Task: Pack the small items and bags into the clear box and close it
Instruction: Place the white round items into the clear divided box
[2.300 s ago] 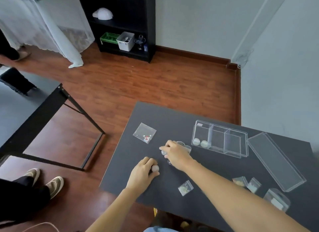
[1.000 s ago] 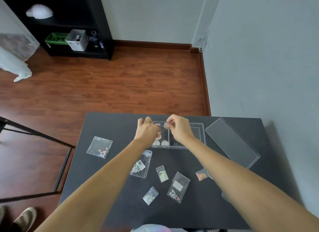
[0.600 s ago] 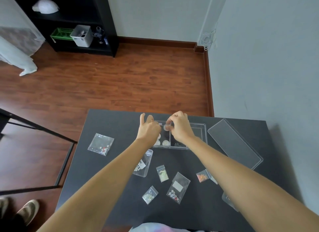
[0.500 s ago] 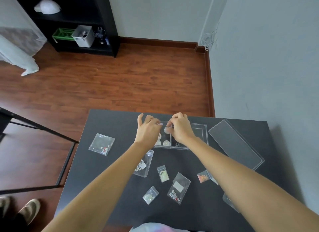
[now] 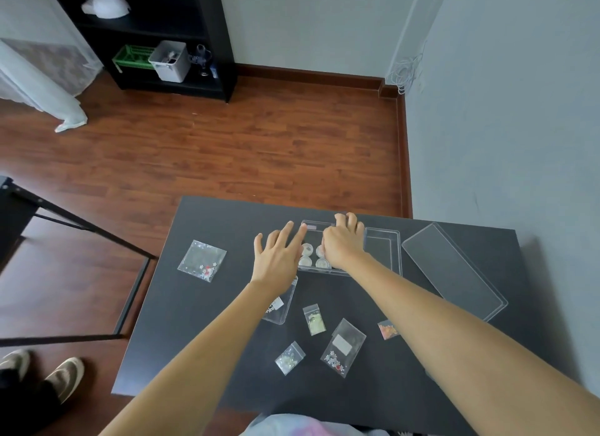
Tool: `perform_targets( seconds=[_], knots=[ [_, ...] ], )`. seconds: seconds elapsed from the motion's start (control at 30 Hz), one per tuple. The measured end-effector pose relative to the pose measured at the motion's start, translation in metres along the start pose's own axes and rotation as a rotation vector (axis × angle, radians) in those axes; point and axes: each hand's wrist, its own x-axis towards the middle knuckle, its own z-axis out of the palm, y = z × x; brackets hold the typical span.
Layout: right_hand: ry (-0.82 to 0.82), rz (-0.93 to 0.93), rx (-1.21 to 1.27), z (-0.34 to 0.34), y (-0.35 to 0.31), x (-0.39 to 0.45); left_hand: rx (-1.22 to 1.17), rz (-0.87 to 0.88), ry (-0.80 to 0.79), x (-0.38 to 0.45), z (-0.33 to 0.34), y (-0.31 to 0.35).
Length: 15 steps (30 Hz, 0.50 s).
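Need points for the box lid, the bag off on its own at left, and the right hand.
box lid (image 5: 453,271), head view: middle of the flat clear panel, right of the clear box.
lone bag (image 5: 202,260), head view: centre of the plastic.
right hand (image 5: 342,242), head view: back of the hand, over the box.

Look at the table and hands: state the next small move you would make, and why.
Probably the left hand, open beside the clear box, should drop back to pick up the labelled bag lying under its wrist. The box's left compartment already holds four small round pots, six bags remain on the table, and the lid lies off to the right.
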Motion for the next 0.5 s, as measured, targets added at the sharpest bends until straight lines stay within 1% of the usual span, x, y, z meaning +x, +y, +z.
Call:
perform_targets(
  seconds=[0.17, 0.3, 0.43, 0.5],
  knots=[
    [0.016, 0.022, -0.013, 0.005, -0.001, -0.001, -0.02, -0.027, -0.039, 0.0, 0.0, 0.0],
    [0.045, -0.003, 0.049, 0.007, 0.0, -0.006, -0.042, -0.052, -0.076, 0.001, -0.001, 0.0],
    [0.144, -0.058, 0.206, 0.007, 0.009, -0.02, -0.085, -0.067, -0.14, 0.002, -0.007, 0.001],
    [0.231, -0.097, 0.275, 0.007, 0.014, -0.032, -0.113, -0.054, -0.122, 0.0, -0.011, 0.001]
  ],
)
